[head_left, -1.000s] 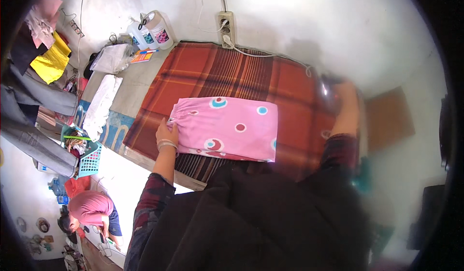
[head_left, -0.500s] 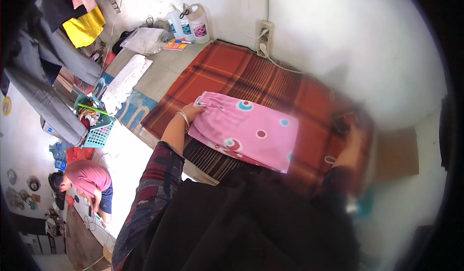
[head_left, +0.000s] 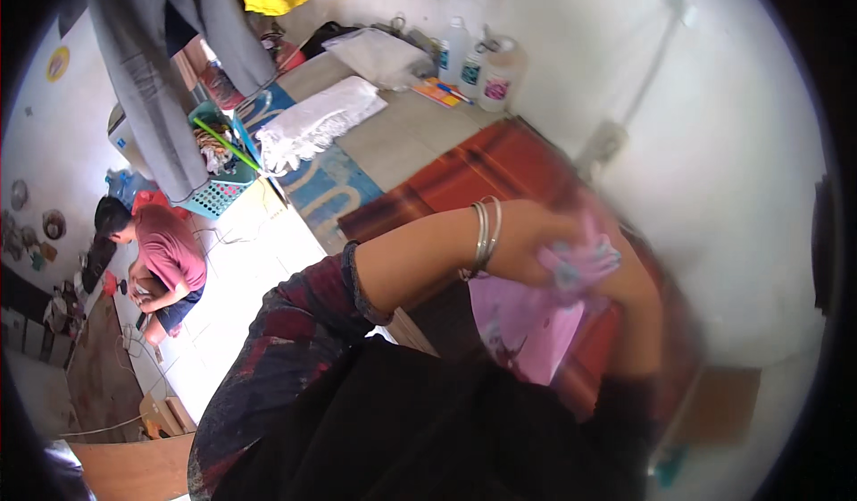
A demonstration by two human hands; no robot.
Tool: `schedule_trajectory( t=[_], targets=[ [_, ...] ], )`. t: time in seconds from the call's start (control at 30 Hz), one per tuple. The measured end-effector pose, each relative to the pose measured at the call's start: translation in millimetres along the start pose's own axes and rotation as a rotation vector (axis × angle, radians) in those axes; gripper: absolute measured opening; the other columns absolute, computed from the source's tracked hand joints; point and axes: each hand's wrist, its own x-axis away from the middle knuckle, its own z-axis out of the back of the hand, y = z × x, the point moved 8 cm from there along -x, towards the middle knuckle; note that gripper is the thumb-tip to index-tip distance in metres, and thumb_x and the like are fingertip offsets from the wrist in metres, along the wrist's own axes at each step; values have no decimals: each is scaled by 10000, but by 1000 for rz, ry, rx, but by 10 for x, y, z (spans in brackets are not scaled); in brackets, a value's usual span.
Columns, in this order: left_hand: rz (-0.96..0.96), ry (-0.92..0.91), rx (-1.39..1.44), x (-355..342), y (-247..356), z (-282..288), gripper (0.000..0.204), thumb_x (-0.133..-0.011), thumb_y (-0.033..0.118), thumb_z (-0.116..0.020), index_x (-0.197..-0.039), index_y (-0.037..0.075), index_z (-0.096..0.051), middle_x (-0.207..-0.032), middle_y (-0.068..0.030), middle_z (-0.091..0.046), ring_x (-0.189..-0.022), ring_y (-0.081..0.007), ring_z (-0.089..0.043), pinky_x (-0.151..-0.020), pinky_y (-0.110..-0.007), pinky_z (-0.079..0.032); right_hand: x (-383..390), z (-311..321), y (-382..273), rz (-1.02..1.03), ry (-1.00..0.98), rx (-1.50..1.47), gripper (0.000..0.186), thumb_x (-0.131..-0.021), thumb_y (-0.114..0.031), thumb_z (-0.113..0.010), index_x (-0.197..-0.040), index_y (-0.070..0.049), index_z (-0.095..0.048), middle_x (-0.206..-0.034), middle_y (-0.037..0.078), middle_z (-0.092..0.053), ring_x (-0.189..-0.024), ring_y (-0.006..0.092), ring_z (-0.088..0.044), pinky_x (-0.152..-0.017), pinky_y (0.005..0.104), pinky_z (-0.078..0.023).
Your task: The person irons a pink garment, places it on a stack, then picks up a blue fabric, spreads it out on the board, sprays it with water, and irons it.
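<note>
Pink cloth [head_left: 527, 318] bunches between left hand [head_left: 527, 244] and right hand [head_left: 628, 276], both seemingly gripping it.

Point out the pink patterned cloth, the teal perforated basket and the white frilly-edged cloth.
Pink patterned cloth [head_left: 527, 321], head view: lower part.
Teal perforated basket [head_left: 220, 199], head view: side wall.
White frilly-edged cloth [head_left: 323, 119], head view: top surface.

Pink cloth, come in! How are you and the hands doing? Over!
Left hand and right hand at the pink cloth, exact grip blurred. Cloth bunched on top. Left forearm blocks part of the red cover.
</note>
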Motion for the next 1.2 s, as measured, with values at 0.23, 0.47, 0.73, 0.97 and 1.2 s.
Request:
schedule_trajectory(
  t=[0.23,0.47,0.73,0.97,1.2],
  targets=[
    [-255,-62,81,592,-310,1044,374,-718,185,-708,-1063,79,-610,-920,-122,-679,-867,-294,-665,-753,-366,-513,-420,-1054,-60,-296,-704,-773,906,-536,-144,-844,-1310,67,-424,-1186,115,-584,-1089,190,-566,-960,346,-427],
    [-84,-81,163,1303,-1418,2137,394,-766,255,-730,-1102,79,-622,-983,-98,-684,-872,-227,-672,-754,-339,-522,-1397,-1853,-446,-489,-182,-646,718,-636,-10,-706,-1287,110,-427,-1213,151,-572,-1146,238,-547,-998,357,-397],
    [742,375,-491,3346,-4625,3260,508,-802,359,-640,-1220,79,-572,-1264,-141,-563,-1162,-304,-534,-1019,-370,-399,-1911,-1541,-442,-393,345,-712,609,-784,-103,-670,-1317,59,-424,-1244,166,-560,-1139,276,-554,-977,391,-436],
    [1263,358,-490,3851,-5379,3708,700,-788,564,-589,-1326,124,-507,-1349,-123,-512,-1215,-302,-509,-1034,-417,-393,-2308,-1237,-440,-287,493,-736,488,-877,-134,-604,-1309,22,-439,-1210,169,-574,-1065,280,-596,-893,407,-506],
    [1326,-65,-223,3723,-5997,3844,1011,-582,687,-716,-1331,43,-500,-1301,-158,-557,-1177,-327,-544,-979,-403,-431,-2472,-1098,-557,-272,609,-668,478,-894,-160,-592,-1302,26,-427,-1202,177,-573,-1051,282,-604,-865,412,-528]
  ],
)
